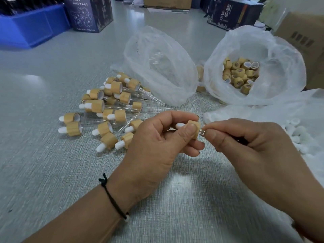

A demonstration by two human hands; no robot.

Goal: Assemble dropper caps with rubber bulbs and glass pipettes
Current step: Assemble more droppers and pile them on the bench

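Two hands met over the near middle of the grey desk. The left hand pinched a bamboo dropper cap between thumb and fingers, its white rubber bulb pointing toward the desk's left edge. The right hand had its fingers curled and pinched a glass pipette, of which only a short clear stretch showed, right at the cap's open end; how far it sat inside the cap could not be told. A black cord bracelet circled the left wrist. Toward the left of the hands lay a loose pile of finished droppers, caps, bulbs and glass tubes lying on their sides, overlapping one another. Beyond the hands, a clear plastic bag held a few more glass tubes, and beside it toward the right edge an open white bag held many bare bamboo caps. Near the right edge, white bulbs lay heaped on white plastic. Toward the far left corner stood a blue bin and a dark printed box.
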